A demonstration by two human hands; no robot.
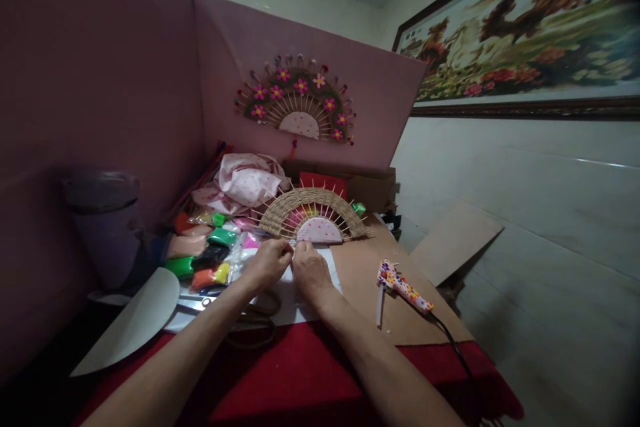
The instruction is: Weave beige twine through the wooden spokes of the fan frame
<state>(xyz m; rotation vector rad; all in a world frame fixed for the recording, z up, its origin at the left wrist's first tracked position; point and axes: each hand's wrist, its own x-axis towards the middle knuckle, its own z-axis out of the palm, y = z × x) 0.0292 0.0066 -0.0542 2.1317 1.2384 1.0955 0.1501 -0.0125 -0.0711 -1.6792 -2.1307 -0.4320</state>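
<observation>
My left hand (pixel 271 263) and my right hand (pixel 310 269) come together over a white sheet (pixel 330 263), fingertips pinched close to each other. Whatever lies between the fingers is too small to make out. Just beyond them a half-round woven straw fan (pixel 320 198) leans upright, thin sticks poking out past its rim. At the fan's base sits a pale pink, dotted half-circle of cloth (pixel 319 230). Scissors (pixel 240 310) with dark handles lie under and beside my left forearm.
To the left are colourful clay packets (pixel 207 258), bunched dotted cloth (pixel 245 180) and a white half-disc (pixel 135 320). A flowered glue gun (pixel 407 290) with a cord lies on brown board (pixel 360 287) at right. A decorated fan (pixel 300 97) hangs on the pink panel (pixel 370 93) behind.
</observation>
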